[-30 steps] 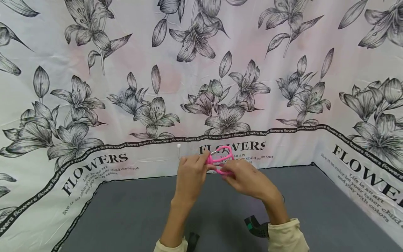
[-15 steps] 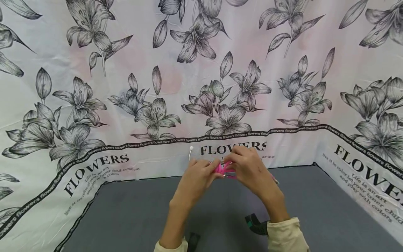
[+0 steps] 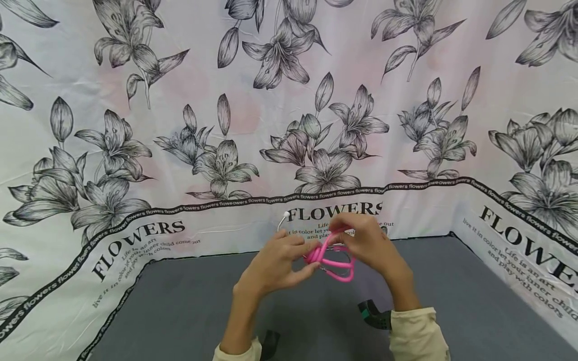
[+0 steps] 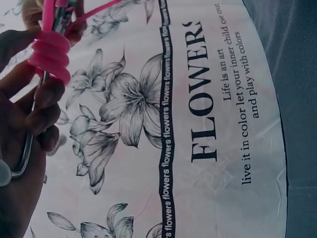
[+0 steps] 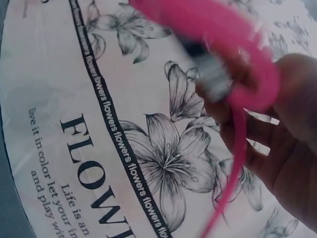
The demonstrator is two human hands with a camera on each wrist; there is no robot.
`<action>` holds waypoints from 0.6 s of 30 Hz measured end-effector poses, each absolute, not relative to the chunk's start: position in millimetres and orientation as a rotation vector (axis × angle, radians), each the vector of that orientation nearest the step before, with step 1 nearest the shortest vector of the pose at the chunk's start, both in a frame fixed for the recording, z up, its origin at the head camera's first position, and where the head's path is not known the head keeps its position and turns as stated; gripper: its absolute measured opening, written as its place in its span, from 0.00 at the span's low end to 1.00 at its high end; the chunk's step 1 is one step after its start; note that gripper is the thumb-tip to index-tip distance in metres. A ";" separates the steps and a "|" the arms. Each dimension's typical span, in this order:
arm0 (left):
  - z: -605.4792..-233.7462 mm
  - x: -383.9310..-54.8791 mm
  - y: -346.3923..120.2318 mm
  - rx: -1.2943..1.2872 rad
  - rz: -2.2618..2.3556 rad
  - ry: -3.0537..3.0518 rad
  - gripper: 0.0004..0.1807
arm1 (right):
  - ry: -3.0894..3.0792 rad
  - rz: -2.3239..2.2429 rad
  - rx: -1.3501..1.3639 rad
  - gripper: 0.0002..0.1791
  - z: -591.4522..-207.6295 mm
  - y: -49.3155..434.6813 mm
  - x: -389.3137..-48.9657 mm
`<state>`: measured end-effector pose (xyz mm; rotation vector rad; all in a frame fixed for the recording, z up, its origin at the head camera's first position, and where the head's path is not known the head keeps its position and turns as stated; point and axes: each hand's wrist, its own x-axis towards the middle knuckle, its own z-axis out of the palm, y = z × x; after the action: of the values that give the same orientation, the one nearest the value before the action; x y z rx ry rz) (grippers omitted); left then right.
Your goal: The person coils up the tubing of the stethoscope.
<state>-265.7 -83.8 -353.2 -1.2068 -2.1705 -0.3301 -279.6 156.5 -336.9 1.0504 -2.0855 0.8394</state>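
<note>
A stethoscope with pink tubing (image 3: 338, 276) is held up between both hands over the table. My left hand (image 3: 273, 263) grips it by the metal ear tubes, at the wound section. In the left wrist view the tubing forms a tight coil (image 4: 51, 52) around the metal, and a white ear tip (image 4: 4, 174) sticks out past the palm. The same ear tip (image 3: 286, 214) shows above the left hand in the head view. My right hand (image 3: 368, 245) pinches a strand of the tubing. Close to the right wrist camera, a blurred pink loop (image 5: 262, 64) partly hides those fingers.
A grey table (image 3: 189, 306) spreads beneath the hands. Behind it hangs a white flower-printed cloth (image 3: 253, 120), which also runs down both sides. A dark wrist strap (image 3: 375, 317) juts out beside the right sleeve (image 3: 417, 333).
The right hand went up close to the left, then drew back to the right with a strand of tubing. The left hand turned, its ear tip shifting right; more pink loops show below.
</note>
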 end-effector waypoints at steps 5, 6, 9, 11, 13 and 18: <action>-351.6 -266.3 -86.4 -1.325 -0.527 -2.109 0.19 | -2.106 1.056 1.059 0.11 -340.5 167.7 -284.4; -351.1 -266.2 -86.6 -1.340 -0.555 -2.097 0.19 | -2.110 1.094 1.059 0.11 -340.8 168.9 -285.0; -349.8 -265.7 -86.4 -1.363 -0.645 -2.064 0.20 | -2.130 1.162 1.058 0.09 -341.4 170.9 -286.2; -349.5 -265.8 -85.5 -1.361 -0.698 -2.046 0.21 | -2.151 1.185 1.047 0.07 -342.4 171.0 -286.6; -349.6 -266.0 -84.2 -1.344 -0.749 -2.025 0.22 | -2.171 1.224 1.042 0.07 -343.4 170.6 -286.7; -351.1 -265.6 -79.8 -1.254 -0.804 -1.988 0.25 | -2.263 1.294 1.067 0.07 -345.4 168.2 -288.0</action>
<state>-265.6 -79.8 -351.1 -1.2536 -1.9878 -0.8036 -288.0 168.2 -345.4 1.0674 -2.2626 1.2937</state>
